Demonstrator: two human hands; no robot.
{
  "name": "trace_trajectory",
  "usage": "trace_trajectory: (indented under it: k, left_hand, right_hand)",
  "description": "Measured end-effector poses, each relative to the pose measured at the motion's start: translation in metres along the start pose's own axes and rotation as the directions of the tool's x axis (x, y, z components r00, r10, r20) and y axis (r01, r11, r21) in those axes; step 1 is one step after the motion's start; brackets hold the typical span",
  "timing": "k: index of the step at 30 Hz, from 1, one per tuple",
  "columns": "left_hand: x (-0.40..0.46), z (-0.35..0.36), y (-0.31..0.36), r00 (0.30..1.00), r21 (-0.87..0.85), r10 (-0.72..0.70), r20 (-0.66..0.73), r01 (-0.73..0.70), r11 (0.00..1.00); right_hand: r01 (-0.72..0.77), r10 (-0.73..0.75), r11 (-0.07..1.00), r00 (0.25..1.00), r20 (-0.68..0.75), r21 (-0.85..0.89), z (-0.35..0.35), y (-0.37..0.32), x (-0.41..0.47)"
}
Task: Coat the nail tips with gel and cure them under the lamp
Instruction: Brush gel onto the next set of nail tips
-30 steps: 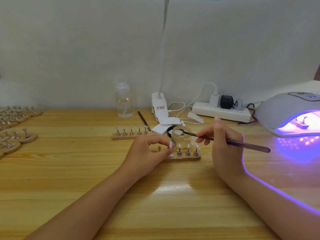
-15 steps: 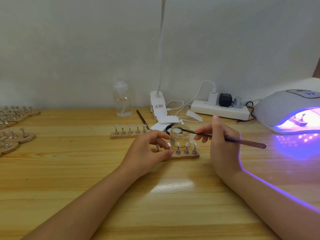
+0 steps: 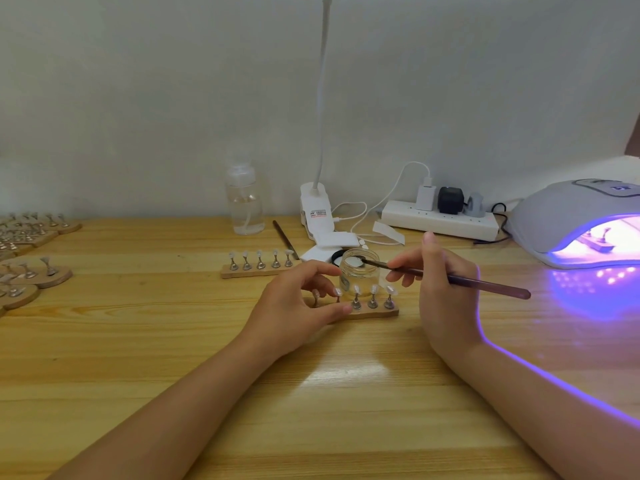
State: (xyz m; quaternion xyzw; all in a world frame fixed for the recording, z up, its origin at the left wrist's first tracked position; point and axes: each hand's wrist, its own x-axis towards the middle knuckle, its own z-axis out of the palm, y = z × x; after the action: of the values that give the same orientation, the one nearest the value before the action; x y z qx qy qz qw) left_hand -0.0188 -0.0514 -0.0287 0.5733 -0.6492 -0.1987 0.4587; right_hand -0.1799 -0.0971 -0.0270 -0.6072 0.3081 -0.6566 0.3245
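Note:
A wooden holder strip [image 3: 377, 312] with several white nail tips [image 3: 373, 289] on metal pegs lies mid-table. My left hand [image 3: 294, 306] grips its left end, thumb on the front edge and fingers curled over the pegs there. Just behind the strip stands an open clear gel jar [image 3: 360, 273]. My right hand [image 3: 440, 289] pinches a dark brush [image 3: 485, 284] whose tip dips into the jar's mouth. At the right edge the grey curing lamp [image 3: 568, 216] glows violet, and a holder [image 3: 595, 242] sits inside it.
A second strip of nail tips [image 3: 256, 270] lies behind my left hand, with a spare brush [image 3: 285, 239] and white pads beyond. A clear bottle [image 3: 245, 202], a clip lamp base [image 3: 313, 209] and a power strip [image 3: 440, 223] line the wall. Several more holders [image 3: 27, 271] fill the left edge.
The brush tip stays in the jar and both hands keep their places; only my view has shifted slightly.

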Motion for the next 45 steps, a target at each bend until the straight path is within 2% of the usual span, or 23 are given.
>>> trace_trajectory:
  k: [10,19,26,33,41,45]
  left_hand:
    - [0.001,-0.001,0.000,0.998,0.039,-0.026,0.057,0.024,0.999]
    - [0.007,-0.020,0.003,0.963,0.118,-0.128,0.238,0.102,0.988]
    - [0.003,-0.005,0.007,0.988,0.137,-0.125,0.086,0.112,0.984]
    - [-0.001,0.001,0.010,0.998,0.150,-0.063,0.025,0.059,0.987]
    - [-0.006,0.004,0.007,0.995,0.190,0.091,-0.037,-0.082,0.978]
    - [-0.004,0.003,0.004,0.991,0.070,0.130,-0.014,-0.129,0.989]
  right_hand:
    - [0.033,-0.029,0.998,0.997,0.072,-0.050,0.002,-0.002,-0.003]
    - [0.063,-0.050,0.993,0.991,0.125,-0.100,0.002,-0.002,-0.003]
    - [0.074,-0.051,0.988,0.984,0.170,-0.132,0.002,-0.002,-0.004]
    - [0.081,-0.056,0.986,0.984,0.167,-0.147,0.003,-0.002,-0.004]
    - [0.022,-0.011,0.991,0.996,0.090,-0.128,0.002,-0.005,-0.001]
    - [-0.008,0.013,0.992,0.999,0.040,-0.129,-0.002,-0.009,0.008]
